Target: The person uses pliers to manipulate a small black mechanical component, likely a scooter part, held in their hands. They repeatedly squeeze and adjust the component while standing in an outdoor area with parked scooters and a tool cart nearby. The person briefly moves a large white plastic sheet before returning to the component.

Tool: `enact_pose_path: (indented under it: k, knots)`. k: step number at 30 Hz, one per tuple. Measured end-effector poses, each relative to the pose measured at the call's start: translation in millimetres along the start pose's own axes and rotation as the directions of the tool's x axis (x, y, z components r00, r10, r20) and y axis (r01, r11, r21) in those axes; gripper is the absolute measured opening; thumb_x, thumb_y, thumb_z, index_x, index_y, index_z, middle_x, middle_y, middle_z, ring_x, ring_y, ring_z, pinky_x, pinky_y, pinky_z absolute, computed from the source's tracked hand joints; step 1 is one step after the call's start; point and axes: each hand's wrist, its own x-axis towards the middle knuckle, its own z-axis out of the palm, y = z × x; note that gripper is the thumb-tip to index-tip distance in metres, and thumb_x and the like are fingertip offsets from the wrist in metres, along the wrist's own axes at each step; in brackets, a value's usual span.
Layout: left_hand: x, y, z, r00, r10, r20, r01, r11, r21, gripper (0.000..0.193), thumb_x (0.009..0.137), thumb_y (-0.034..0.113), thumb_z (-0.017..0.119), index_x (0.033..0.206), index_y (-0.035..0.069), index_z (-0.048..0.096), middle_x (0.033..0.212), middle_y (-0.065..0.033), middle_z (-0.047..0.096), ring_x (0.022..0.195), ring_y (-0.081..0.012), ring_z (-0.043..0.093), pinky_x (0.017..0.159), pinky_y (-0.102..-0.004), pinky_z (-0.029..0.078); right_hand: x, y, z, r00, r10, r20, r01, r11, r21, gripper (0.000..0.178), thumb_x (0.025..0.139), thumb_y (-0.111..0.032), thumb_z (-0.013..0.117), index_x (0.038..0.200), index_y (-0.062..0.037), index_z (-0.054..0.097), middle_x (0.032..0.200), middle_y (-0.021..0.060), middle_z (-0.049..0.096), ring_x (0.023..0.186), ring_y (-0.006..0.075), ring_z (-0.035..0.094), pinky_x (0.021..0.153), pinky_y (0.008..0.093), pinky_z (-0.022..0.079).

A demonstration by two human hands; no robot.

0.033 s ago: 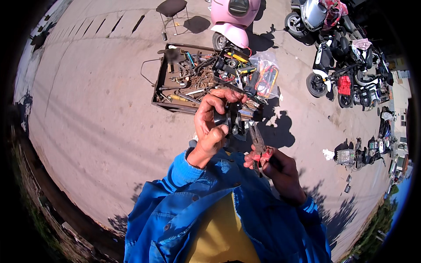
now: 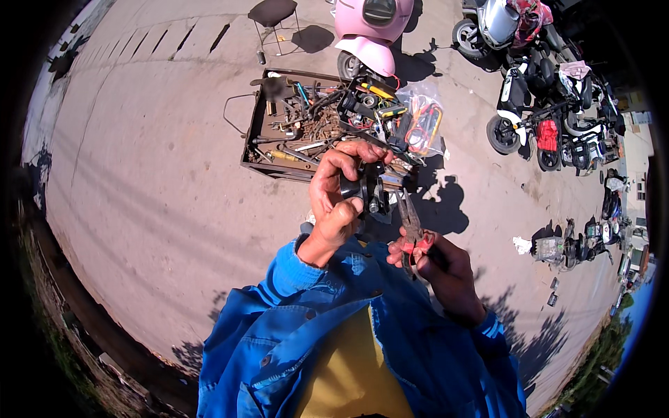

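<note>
My left hand (image 2: 330, 200) is closed around a black part (image 2: 354, 189) with a rounded body and a bracket-like side, where a bit of shiny metal shows. Its exact kind I cannot make out. Close by on the right, my right hand (image 2: 454, 273) grips a pair of long-nosed pliers (image 2: 411, 221) with red handles. The pliers' jaws point up and away from me, just beside the black part and apparently not touching it. My palm and fingers hide part of the black piece.
Beyond my hands lies a metal tool tray (image 2: 259, 132) heaped with tools and small rusty parts. A clear plastic bag (image 2: 422, 104) rests at its right. Farther off stand a pink scooter (image 2: 369, 52), a dark stool (image 2: 272, 12) and several parked scooters (image 2: 512, 104) on the right.
</note>
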Motion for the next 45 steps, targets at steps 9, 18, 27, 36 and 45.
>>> enact_pose_path:
  k: [9, 18, 27, 36, 45]
  knots:
    - [-3, -5, 2, 0.999, -0.035, -0.036, 0.033, 0.998, -0.044, 0.035, 0.079, 0.019, 0.07, 0.101, 0.007, 0.046, 0.118, -0.019, 0.052, 0.122, -0.0347, 0.052, 0.114, -0.0636, 0.04, 15, 8, 8, 0.997, -0.055, -0.051, 0.058, 0.996, 0.063, 0.048, 0.107, -0.025, 0.06, 0.142, 0.0066, 0.05, 0.128, 0.0174, 0.067, 0.115, 0.0229, 0.067, 0.103, 0.0386, 0.052]
    - [-4, -7, 0, 0.992, -0.089, -0.087, 0.072, 0.981, -0.18, 0.033, 0.081, 0.017, 0.067, 0.105, 0.005, 0.049, 0.12, -0.0196, 0.055, 0.121, -0.034, 0.055, 0.115, -0.0634, 0.04, 23, 9, 14, 0.994, -0.08, -0.075, 0.081, 0.997, 0.017, 0.042, 0.108, -0.024, 0.057, 0.137, 0.0057, 0.052, 0.123, 0.0197, 0.066, 0.109, 0.026, 0.069, 0.096, 0.0392, 0.055]
    - [-9, -10, -2, 0.964, -0.132, -0.232, 0.108, 0.988, -0.111, 0.03, 0.086, 0.017, 0.065, 0.108, 0.003, 0.049, 0.122, -0.0206, 0.058, 0.12, -0.0334, 0.058, 0.114, -0.0612, 0.043, 11, 2, 12, 0.993, 0.105, 0.049, -0.109, 0.99, 0.09, 0.047, 0.108, -0.03, 0.057, 0.139, 0.0052, 0.051, 0.127, 0.0183, 0.067, 0.11, 0.0237, 0.07, 0.092, 0.0348, 0.057]
    - [-12, -13, -5, 0.97, -0.123, -0.211, 0.129, 0.991, 0.017, 0.03, 0.086, 0.016, 0.063, 0.108, 0.003, 0.046, 0.12, -0.0224, 0.059, 0.116, -0.0352, 0.06, 0.11, -0.0557, 0.046, 15, -4, 16, 0.964, 0.245, 0.105, -0.266, 0.915, 0.304, 0.048, 0.11, -0.031, 0.053, 0.141, 0.0046, 0.049, 0.128, 0.0185, 0.065, 0.111, 0.0276, 0.07, 0.094, 0.0404, 0.059]
    - [-21, -8, -18, 0.971, -0.106, -0.216, 0.149, 0.97, 0.191, 0.03, 0.084, 0.013, 0.06, 0.107, 0.004, 0.044, 0.116, -0.0187, 0.061, 0.113, -0.032, 0.064, 0.104, -0.0472, 0.048, 12, -13, 31, 0.95, 0.282, 0.137, -0.313, 0.834, 0.454, 0.039, 0.113, -0.026, 0.045, 0.142, 0.0004, 0.047, 0.135, 0.0189, 0.061, 0.119, 0.0308, 0.066, 0.099, 0.0457, 0.057]
